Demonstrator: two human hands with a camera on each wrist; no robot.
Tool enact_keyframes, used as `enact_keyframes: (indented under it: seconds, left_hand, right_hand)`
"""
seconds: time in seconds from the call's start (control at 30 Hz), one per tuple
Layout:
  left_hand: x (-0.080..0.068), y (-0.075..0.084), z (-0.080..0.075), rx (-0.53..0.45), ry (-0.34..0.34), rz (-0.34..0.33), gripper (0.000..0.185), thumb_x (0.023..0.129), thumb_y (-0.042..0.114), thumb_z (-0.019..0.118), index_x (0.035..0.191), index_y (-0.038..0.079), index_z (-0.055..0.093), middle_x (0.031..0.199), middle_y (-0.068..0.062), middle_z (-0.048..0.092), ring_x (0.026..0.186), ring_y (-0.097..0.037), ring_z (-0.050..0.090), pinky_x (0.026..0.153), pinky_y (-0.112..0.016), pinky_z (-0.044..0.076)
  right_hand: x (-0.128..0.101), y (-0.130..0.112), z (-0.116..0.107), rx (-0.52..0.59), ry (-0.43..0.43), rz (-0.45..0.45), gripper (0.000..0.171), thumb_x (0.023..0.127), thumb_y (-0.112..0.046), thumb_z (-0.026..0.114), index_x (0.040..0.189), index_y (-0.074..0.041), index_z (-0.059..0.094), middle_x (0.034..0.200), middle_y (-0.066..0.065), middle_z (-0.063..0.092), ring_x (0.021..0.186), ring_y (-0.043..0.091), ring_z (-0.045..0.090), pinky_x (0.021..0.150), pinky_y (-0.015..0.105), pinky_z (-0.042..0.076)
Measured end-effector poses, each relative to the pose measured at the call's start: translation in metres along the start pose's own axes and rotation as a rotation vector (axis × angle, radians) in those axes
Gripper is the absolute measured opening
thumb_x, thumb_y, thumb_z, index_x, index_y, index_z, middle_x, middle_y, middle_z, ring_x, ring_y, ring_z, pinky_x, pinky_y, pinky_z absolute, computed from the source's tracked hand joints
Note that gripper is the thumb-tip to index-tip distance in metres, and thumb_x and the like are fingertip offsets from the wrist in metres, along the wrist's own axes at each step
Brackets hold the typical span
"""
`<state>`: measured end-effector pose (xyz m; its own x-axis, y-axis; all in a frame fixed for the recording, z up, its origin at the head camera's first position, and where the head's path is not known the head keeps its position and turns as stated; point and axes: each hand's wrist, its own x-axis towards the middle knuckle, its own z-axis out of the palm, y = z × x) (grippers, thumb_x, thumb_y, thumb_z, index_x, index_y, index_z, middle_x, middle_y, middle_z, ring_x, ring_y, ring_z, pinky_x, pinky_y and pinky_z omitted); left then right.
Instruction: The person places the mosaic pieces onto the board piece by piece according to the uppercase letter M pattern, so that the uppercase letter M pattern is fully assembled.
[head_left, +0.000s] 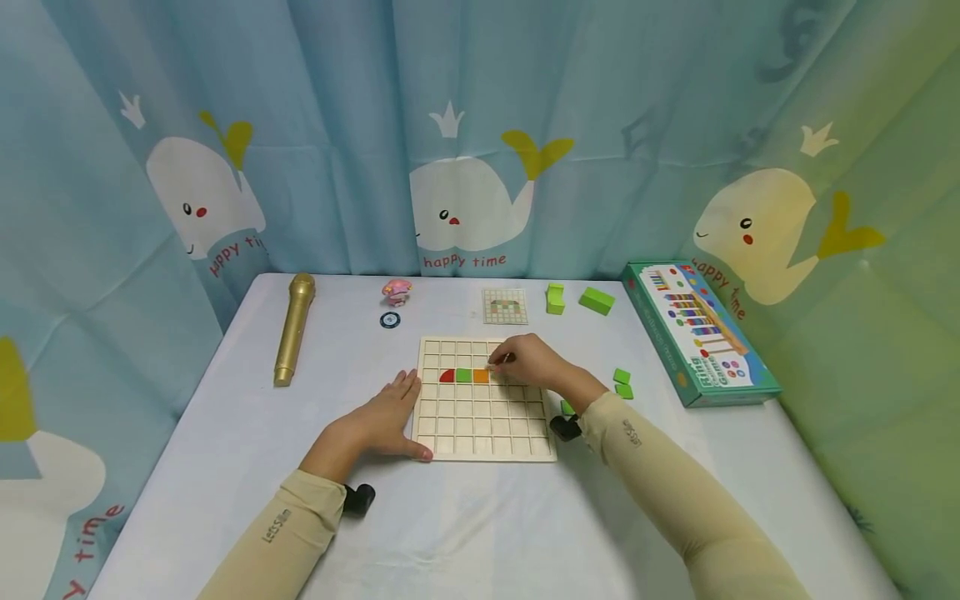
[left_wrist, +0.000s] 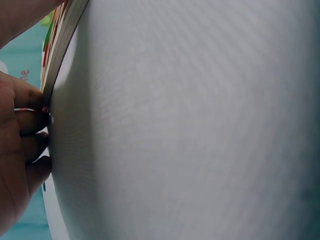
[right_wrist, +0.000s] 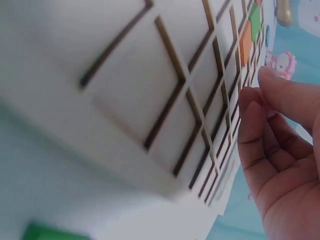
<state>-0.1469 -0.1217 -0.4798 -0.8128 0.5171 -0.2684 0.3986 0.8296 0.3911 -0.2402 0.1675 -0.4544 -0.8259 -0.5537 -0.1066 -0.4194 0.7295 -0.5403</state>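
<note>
Cream-coloured and gridded, the board point(head_left: 463, 427) at mid-frame holds a red tile point(head_left: 447, 377), green tile point(head_left: 463, 376) and orange tile point(head_left: 481, 377) in adjoining cells. Filling that row seems the step; next, a piece likely needs squaring to its cell. The left hand point(head_left: 386, 417), spread, touches the board's left edge; the right hand point(head_left: 532, 360) is curled, its hold impossible to tell.

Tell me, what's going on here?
Someone is working at a gridded board, where a red piece, green piece and orange piece sit in a row. The left hand rests against its left edge. The right hand is beside the orange piece, fingers bunched; whether they hold anything is hidden. More green pieces lie to the board's right.
</note>
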Motion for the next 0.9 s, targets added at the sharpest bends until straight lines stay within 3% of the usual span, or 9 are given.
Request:
enact_keyframes:
  seconds: [0.57, 0.9]
  left_hand:
    - [0.001, -0.001, 0.002, -0.006, 0.000, -0.014, 0.127, 0.074, 0.060, 0.082, 0.157, -0.008, 0.014, 0.166, -0.023, 0.006, 0.153, -0.036, 0.003, 0.122, -0.047, 0.014]
    - [0.001, -0.001, 0.002, 0.002, -0.003, -0.013, 0.127, 0.074, 0.060, 0.082, 0.157, -0.009, 0.014, 0.166, -0.023, 0.007, 0.153, -0.036, 0.004, 0.122, -0.047, 0.015]
  right_hand:
    - [-0.036, 0.035, -0.034, 0.028, 0.053, 0.112, 0.017, 0.095, -0.013, 0.072, 0.109, -0.008, 0.077, 0.108, 0.005, 0.072, 0.092, 0.020, 0.064, 0.075, 0.034, 0.054]
    - [-0.059, 0.054, -0.047, -0.016, 0.076, 0.216, 0.019, 0.094, -0.012, 0.071, 0.111, -0.006, 0.077, 0.103, 0.006, 0.072, 0.089, 0.020, 0.062, 0.075, 0.035, 0.054]
